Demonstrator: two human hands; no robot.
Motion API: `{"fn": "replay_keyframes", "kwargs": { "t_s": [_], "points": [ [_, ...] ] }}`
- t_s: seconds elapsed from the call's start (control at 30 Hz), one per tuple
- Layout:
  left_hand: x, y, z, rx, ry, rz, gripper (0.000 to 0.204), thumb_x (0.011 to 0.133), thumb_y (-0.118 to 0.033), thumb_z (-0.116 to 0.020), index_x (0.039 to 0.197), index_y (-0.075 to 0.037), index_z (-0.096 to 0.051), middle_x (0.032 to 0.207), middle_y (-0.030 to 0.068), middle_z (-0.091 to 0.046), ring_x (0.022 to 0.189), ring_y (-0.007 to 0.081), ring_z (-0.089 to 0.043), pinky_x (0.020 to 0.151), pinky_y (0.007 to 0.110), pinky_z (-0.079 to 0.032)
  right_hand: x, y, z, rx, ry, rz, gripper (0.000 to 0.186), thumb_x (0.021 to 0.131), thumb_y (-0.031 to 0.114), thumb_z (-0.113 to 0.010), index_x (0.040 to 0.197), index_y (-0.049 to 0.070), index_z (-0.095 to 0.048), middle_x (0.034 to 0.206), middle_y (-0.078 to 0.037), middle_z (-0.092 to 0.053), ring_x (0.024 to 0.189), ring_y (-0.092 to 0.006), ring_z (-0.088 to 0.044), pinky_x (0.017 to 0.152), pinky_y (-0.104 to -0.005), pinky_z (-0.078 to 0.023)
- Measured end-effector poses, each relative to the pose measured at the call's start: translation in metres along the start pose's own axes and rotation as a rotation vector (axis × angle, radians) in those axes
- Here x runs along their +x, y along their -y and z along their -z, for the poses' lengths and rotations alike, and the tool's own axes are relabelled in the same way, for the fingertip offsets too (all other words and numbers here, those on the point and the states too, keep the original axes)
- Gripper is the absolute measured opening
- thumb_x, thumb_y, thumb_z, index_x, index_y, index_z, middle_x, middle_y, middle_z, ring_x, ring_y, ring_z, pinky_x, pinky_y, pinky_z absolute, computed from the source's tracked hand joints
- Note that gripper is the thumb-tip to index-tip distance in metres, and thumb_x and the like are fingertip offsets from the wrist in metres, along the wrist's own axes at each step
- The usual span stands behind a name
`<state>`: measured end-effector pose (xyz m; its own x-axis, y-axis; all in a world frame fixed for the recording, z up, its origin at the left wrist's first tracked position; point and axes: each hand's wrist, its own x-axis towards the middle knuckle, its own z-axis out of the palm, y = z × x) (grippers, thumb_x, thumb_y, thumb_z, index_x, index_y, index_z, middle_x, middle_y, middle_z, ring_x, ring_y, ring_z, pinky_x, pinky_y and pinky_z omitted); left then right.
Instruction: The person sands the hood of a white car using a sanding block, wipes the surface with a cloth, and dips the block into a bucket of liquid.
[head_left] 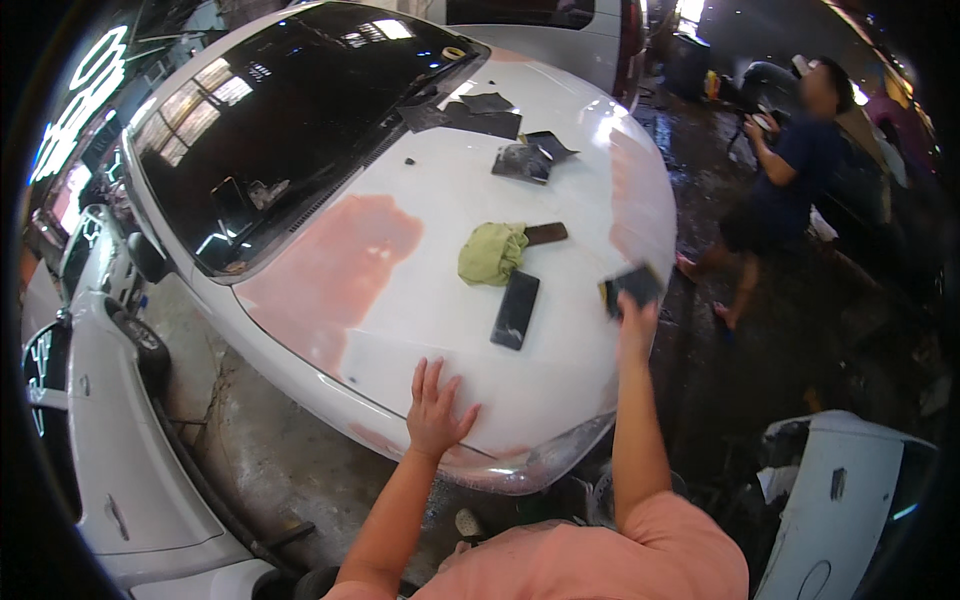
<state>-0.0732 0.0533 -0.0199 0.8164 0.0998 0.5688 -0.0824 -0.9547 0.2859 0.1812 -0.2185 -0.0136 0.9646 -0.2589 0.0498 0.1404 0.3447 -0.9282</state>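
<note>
The white car hood (570, 390) lies before me, with pinkish filler patches on it. My left hand (436, 408) rests on its near edge, fingers spread, holding nothing. Toward the right side of the hood, my right hand (637, 322) grips a dark sheet of sandpaper (634, 284) with a yellowish edge, slightly blurred. Between and beyond my hands are a flat black rectangular slab (515, 311), a crumpled green cloth (488, 254) and a brown block (547, 234) touching the cloth. Farther up lie several dark sandpaper sheets (485, 120).
A roll of tape (453, 53) sits by the windshield (300, 110). Another person (800, 160) stands at the right on the wet floor. A white car (130, 430) is parked at left. A pale car panel (840, 500) stands at the lower right.
</note>
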Motion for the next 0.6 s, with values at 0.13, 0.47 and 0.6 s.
{"fn": "replay_keyframes", "kwargs": {
  "t_s": [0.13,0.47,0.6],
  "points": [
    [0.001,-0.004,-0.002,-0.102,-0.061,-0.065,0.052,0.077,-0.028,-0.083,0.119,-0.005,-0.062,0.15,0.0226,-0.044,0.143,0.0503,-0.037,0.114,0.054,-0.039,-0.186,0.008,0.133,-0.259,-0.093,-0.254,0.037,0.088,0.007,-0.07,0.123,0.013,-0.061,0.11,0.002,-0.066,0.089,-0.0107,-0.064,0.065,-0.0286,-0.053],
    [-0.008,0.004,0.001,-0.242,-0.059,-0.121,0.044,0.088,-0.024,-0.077,0.122,-0.002,-0.06,0.151,0.024,-0.041,0.145,0.0481,-0.033,0.115,0.055,-0.037,-0.405,0.116,0.305,-0.065,-0.596,-0.263,0.039,0.103,0.045,-0.054,0.111,0.008,-0.065,0.1,-0.005,-0.068,0.081,-0.0164,-0.065,0.064,-0.0311,-0.053],
    [-0.032,-0.007,0.006,-0.355,-0.076,-0.133,0.044,0.09,-0.023,-0.076,0.124,-0.001,-0.059,0.152,0.0239,-0.042,0.146,0.0478,-0.032,0.117,0.057,-0.033,-0.438,0.134,0.348,-0.478,-0.744,-0.215,0.028,0.102,0.036,-0.06,0.105,0.008,-0.061,0.09,-0.002,-0.064,0.074,-0.016,-0.065,0.057,-0.0281,-0.049]
  ]
}}
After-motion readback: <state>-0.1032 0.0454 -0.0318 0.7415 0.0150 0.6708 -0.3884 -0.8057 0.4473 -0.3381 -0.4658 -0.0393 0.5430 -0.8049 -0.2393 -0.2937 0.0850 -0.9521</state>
